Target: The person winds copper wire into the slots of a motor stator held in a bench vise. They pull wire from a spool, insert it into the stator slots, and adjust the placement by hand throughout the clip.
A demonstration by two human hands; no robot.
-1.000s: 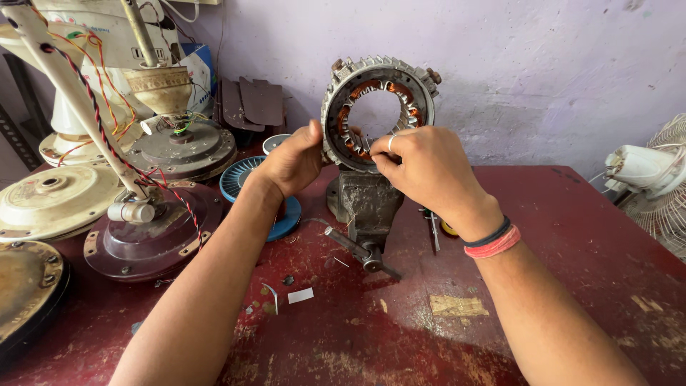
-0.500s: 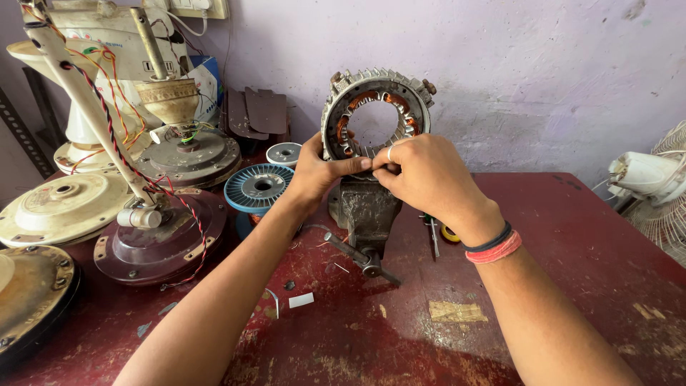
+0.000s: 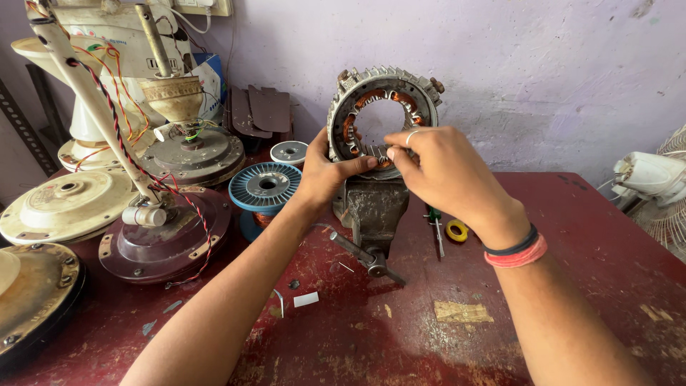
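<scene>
A round metal stator ring [image 3: 421,89] with copper windings stands upright, clamped in a grey bench vise [image 3: 368,207] on the red table [image 3: 572,236]. My left hand [image 3: 325,175] grips the ring's lower left rim, thumb pressed across its front. My right hand [image 3: 446,168], with a ring on one finger and bands at the wrist, pinches at the ring's lower inner edge. Whether anything small is between those fingers is hidden.
Ceiling fan motor housings [image 3: 164,236] with rods and red-black wires crowd the left side. A blue spool of copper wire [image 3: 266,187] stands left of the vise. A green-handled screwdriver [image 3: 434,223] and a yellow tape roll [image 3: 456,230] lie to its right. A white fan [image 3: 654,179] sits at the right edge.
My left hand moved from beside the ring onto its lower rim, and both hands closed in on the ring's lower inner edge. The view shifted slightly.
</scene>
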